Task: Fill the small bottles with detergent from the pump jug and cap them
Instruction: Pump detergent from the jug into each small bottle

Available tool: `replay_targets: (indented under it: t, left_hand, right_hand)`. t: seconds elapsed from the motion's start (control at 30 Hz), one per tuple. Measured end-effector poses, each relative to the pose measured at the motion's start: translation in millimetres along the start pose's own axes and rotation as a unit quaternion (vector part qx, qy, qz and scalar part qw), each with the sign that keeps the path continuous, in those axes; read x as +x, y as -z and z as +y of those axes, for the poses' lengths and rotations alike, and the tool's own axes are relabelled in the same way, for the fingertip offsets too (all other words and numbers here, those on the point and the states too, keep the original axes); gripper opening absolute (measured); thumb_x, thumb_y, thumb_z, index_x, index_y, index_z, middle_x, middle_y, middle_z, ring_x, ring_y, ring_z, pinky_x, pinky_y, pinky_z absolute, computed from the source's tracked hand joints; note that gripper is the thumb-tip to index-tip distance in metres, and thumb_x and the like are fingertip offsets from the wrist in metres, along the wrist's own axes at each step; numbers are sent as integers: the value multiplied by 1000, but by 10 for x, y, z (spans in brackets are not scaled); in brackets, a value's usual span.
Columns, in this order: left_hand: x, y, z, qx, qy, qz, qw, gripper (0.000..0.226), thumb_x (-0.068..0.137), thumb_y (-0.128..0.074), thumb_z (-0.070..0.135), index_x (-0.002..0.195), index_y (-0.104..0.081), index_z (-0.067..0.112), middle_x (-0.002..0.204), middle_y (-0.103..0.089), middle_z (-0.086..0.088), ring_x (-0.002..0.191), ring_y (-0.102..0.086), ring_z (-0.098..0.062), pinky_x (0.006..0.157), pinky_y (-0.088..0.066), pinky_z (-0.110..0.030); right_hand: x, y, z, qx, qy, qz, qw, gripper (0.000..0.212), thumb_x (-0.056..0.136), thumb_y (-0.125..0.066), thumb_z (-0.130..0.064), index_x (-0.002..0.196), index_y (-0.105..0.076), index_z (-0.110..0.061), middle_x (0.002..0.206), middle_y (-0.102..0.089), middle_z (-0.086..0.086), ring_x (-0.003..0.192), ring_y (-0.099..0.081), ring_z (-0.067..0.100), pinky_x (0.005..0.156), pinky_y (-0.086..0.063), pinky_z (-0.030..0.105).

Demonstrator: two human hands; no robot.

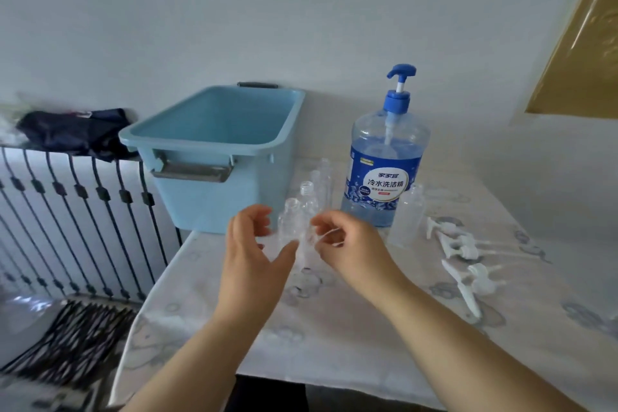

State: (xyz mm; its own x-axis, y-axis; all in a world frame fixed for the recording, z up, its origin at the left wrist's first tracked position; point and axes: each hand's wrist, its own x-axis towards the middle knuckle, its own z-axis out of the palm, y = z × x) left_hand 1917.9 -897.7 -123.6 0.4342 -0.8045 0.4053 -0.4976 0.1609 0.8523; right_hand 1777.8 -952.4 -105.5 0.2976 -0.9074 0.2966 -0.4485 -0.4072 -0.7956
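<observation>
Clear glossy plastic bottles [302, 211], matt blue plastic tub [214, 157]

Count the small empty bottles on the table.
5 small bottles: four in a row left of the pump jug, one frosted bottle right of it. The left hand and right hand may hide another.

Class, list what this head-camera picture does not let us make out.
All in the head view:
right hand: whether it pinches anything; blurred.
left hand: whether it grips anything; clear plastic behind its fingers.
small bottles: count unclear; transparent, overlapping, partly behind the hands.
blue tub: floor hidden by its near wall.
pump jug: small print too tiny.
</observation>
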Motion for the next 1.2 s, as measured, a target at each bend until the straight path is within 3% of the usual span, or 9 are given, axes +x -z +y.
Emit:
replay_targets:
  t: [0.1,0.27,0.6,0.7,0.77,0.87,1.03,1.13,1.2]
  left_hand:
    - [-1,-99,-159,24,56,-67,996,62,78,-75,27,129,-39,28,116,-50,8,105,-51,-7,85,-43,-23]
    - [-5,-173,-216,56,30,-101,993,36,85,-66,32,115,-52,19,110,-54,5,104,-54,-15,85,-47,-33]
    - [67,-257,381,-41,-59,-107,992,21,86,-62,41,96,-52,27,95,-53,11,90,-54,-6,76,-46,-22]
    - [140,-338,628,-96,-47,-123,987,19,86,-62,40,80,-46,31,68,-54,22,62,-48,3,59,-37,-12]
    - [237,-412,764,-120,-31,-132,983,27,88,-61,40,76,-43,23,56,-44,15,51,-37,-2,52,-32,-16]
    - [445,-510,976,-116,-19,-146,982,30,89,-58,44,82,-45,17,63,-43,10,55,-38,-7,57,-35,-27]
    - [777,-618,1224,-103,-5,-166,981,28,92,-53,44,110,-51,22,94,-65,3,88,-62,-16,81,-49,-39]
    - [902,-649,1231,-96,8,-169,981,27,92,-53,41,113,-50,25,94,-65,5,86,-63,-13,77,-51,-36]
    - [954,-653,1226,-97,12,-179,979,23,93,-53,40,111,-49,27,93,-65,6,81,-63,-10,69,-50,-30]
  right_hand:
    - [-21,-96,0,-10,-4,-11,1000,34,79,-60,1,105,-67,-18,92,-66,-5,80,-63,7,73,-47,9]
    - [-47,-91,-47,0,4,-13,1000,29,83,-61,-2,105,-67,-19,95,-68,-8,84,-65,4,75,-49,8]
    - [-8,323,-247,80,41,114,989,23,87,-58,-2,94,-70,-20,86,-71,-9,84,-66,4,79,-52,17]
    - [85,494,-293,86,45,161,982,29,85,-56,0,88,-69,-27,84,-72,-10,81,-66,5,78,-52,20]
    - [209,638,-331,88,40,185,978,34,82,-55,2,82,-69,-30,81,-71,-10,80,-67,9,77,-54,27]
    - [442,880,-425,75,41,220,972,42,80,-48,6,77,-67,-31,85,-71,-9,84,-67,12,81,-56,32]
    - [874,1257,-607,4,49,273,961,35,79,-46,7,90,-71,-14,99,-69,3,82,-58,11,75,-43,19]
    - [1090,1402,-678,-34,50,290,955,34,79,-45,4,93,-71,-14,106,-64,2,89,-55,11,72,-39,16]
    - [1255,1485,-697,-49,46,283,957,34,78,-47,0,94,-71,-18,110,-64,-1,99,-57,15,84,-44,23]
